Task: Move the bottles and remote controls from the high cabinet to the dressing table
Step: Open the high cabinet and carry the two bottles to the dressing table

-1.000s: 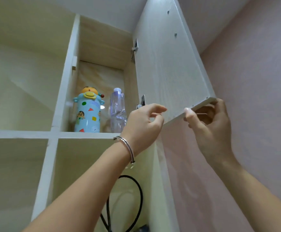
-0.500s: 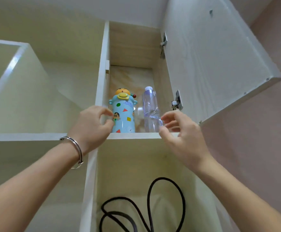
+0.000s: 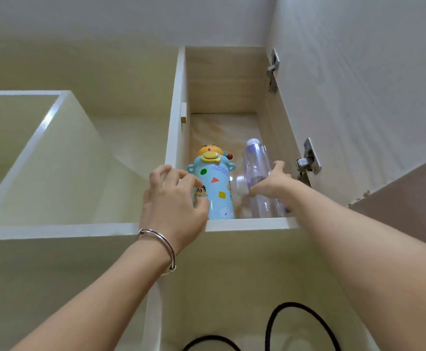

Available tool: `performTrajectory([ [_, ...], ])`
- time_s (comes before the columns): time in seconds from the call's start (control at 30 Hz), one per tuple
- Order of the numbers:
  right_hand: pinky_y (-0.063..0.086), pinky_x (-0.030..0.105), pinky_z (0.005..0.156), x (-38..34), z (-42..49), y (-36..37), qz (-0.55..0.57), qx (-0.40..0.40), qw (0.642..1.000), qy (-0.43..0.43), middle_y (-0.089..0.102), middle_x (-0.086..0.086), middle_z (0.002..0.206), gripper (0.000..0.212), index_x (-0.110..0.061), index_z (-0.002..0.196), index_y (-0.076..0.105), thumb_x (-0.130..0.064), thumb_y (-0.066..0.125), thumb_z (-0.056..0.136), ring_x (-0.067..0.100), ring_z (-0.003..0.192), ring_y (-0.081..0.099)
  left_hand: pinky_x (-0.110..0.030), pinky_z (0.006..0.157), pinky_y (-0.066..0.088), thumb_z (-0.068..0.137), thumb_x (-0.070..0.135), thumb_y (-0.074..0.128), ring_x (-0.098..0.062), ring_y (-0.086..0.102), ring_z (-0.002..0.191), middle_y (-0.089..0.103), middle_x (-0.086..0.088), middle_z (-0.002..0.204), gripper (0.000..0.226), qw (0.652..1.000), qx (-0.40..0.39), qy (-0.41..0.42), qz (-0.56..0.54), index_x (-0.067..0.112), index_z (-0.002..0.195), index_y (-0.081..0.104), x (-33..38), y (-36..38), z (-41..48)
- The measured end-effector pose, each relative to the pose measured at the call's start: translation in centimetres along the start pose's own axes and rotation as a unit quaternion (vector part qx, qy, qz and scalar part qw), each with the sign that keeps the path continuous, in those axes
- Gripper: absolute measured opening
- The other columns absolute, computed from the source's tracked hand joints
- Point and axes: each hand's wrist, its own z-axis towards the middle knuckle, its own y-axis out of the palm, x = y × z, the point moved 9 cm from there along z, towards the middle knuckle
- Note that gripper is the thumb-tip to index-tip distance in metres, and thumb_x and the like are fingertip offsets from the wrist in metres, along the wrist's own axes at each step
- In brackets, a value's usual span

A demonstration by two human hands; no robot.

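Bottles stand side by side in the open top compartment of the cabinet (image 3: 247,224), near its front edge: a blue bottle (image 3: 215,191) with cartoon shapes and a yellow-orange cap on the left, a clear bottle (image 3: 256,160) on the right, both upright. The left hand (image 3: 174,201), with a bracelet (image 3: 160,243) on the wrist, reaches up at the blue bottle; its fingers (image 3: 158,174) are spread and curled just at the bottle's left side, not clearly closed on it. The right hand (image 3: 274,182) is wrapped around the clear bottle's middle, thumb up along it. The door (image 3: 359,97) hangs open on the right. A black cable (image 3: 308,312) lies in the compartment below.
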Motion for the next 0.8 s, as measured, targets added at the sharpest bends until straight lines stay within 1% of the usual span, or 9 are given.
performTrajectory([
  [0.1, 0.040, 0.038, 0.095, 0.4, 0.4, 0.3, -0.008, -0.010, 1.000, 0.007, 0.035, 0.017, 0.142, 0.106, -0.011, 0.145, -0.011, -0.018, 0.071, 0.078, 0.034, 0.126, 0.043, -0.031, 0.101, 0.023, 0.068, 0.034, 0.034, -0.008, 0.012, 0.121, 0.047, 0.004, 0.128, 0.046, 1.000, 0.010, 0.012, 0.012, 0.024, 0.104, 0.060, 0.6, -0.4, -0.2],
  [0.17, 0.043, 0.039, 0.090, 0.3, 0.4, -0.2, 0.020, 0.009, 1.000, -0.009, 0.037, 0.016, 0.140, 0.102, -0.015, 0.145, -0.003, -0.014, 0.072, 0.076, 0.034, 0.122, 0.046, -0.035, 0.100, 0.029, 0.070, 0.031, 0.036, -0.012, 0.016, 0.122, 0.048, -0.002, 0.129, 0.044, 0.997, 0.038, 0.069, 0.024, 0.018, 0.103, 0.062, 2.4, -0.9, -0.2],
  [0.23, 0.043, 0.036, 0.082, 0.0, 0.1, -0.9, 0.064, 0.040, 0.996, -0.043, 0.044, 0.014, 0.134, 0.095, -0.021, 0.143, 0.007, -0.013, 0.072, 0.073, 0.031, 0.110, 0.050, -0.035, 0.097, 0.037, 0.070, 0.035, 0.033, -0.021, 0.031, 0.123, 0.051, -0.005, 0.127, 0.052, 0.996, 0.014, 0.084, 0.006, 0.014, 0.109, 0.059, 3.9, -0.1, 0.7],
  [0.3, 0.045, 0.035, 0.081, -0.4, -0.4, -2.0, 0.109, 0.083, 0.986, -0.089, 0.052, 0.012, 0.125, 0.091, -0.028, 0.139, 0.014, -0.014, 0.071, 0.070, 0.028, 0.097, 0.052, -0.036, 0.098, 0.039, 0.075, 0.041, 0.037, -0.027, 0.040, 0.122, 0.047, -0.008, 0.130, 0.057, 0.996, -0.081, 0.003, -0.019, 0.013, 0.124, 0.046, 3.8, 2.6, 2.1],
  [0.37, 0.046, 0.035, 0.082, -0.9, -0.9, -2.6, 0.144, 0.109, 0.975, -0.127, 0.055, 0.009, 0.121, 0.089, -0.032, 0.138, 0.015, -0.018, 0.070, 0.069, 0.027, 0.097, 0.053, -0.040, 0.102, 0.037, 0.081, 0.041, 0.052, -0.034, 0.038, 0.125, 0.038, -0.013, 0.135, 0.064, 0.984, -0.146, -0.095, -0.040, 0.011, 0.133, 0.031, 3.3, 4.9, 3.2],
  [0.5, 0.040, 0.032, 0.080, -1.4, -1.2, -2.7, 0.173, 0.105, 0.968, -0.149, 0.049, 0.009, 0.126, 0.090, -0.032, 0.141, 0.015, -0.025, 0.068, 0.070, 0.023, 0.097, 0.043, -0.036, 0.098, 0.037, 0.074, 0.036, 0.068, -0.035, 0.038, 0.126, 0.030, -0.017, 0.136, 0.087, 0.950, -0.185, -0.244, -0.061, 0.007, 0.137, 0.015, 1.0, 7.1, 4.7],
  [0.6, 0.044, 0.035, 0.086, -1.5, -1.5, -3.0, 0.167, 0.112, 0.966, -0.164, 0.052, 0.006, 0.124, 0.088, -0.032, 0.139, 0.017, -0.028, 0.069, 0.068, 0.025, 0.100, 0.048, -0.032, 0.098, 0.040, 0.068, 0.041, 0.073, -0.030, 0.044, 0.123, 0.040, -0.011, 0.122, 0.098, 0.935, -0.211, -0.276, -0.078, 0.005, 0.135, 0.009, 0.2, 8.5, 5.1],
  [0.67, 0.046, 0.038, 0.091, -1.6, -1.6, -3.0, 0.172, 0.113, 0.964, -0.168, 0.053, 0.005, 0.123, 0.088, -0.031, 0.139, 0.018, -0.029, 0.069, 0.068, 0.027, 0.106, 0.052, -0.032, 0.097, 0.040, 0.070, 0.040, 0.074, -0.027, 0.045, 0.121, 0.035, -0.007, 0.109, 0.099, 0.923, -0.226, -0.292, -0.111, 0.004, 0.134, 0.008, -0.1, 9.4, 4.7],
  [0.8, 0.046, 0.042, 0.094, -1.6, -1.9, -2.9, 0.166, 0.119, 0.965, -0.166, 0.052, 0.007, 0.124, 0.087, -0.031, 0.139, 0.017, -0.031, 0.068, 0.068, 0.029, 0.109, 0.053, -0.037, 0.095, 0.045, 0.064, 0.035, 0.078, -0.031, 0.050, 0.116, 0.043, -0.013, 0.124, 0.101, 0.921, -0.193, -0.311, -0.130, 0.005, 0.134, 0.013, -1.1, 8.8, 4.6],
])
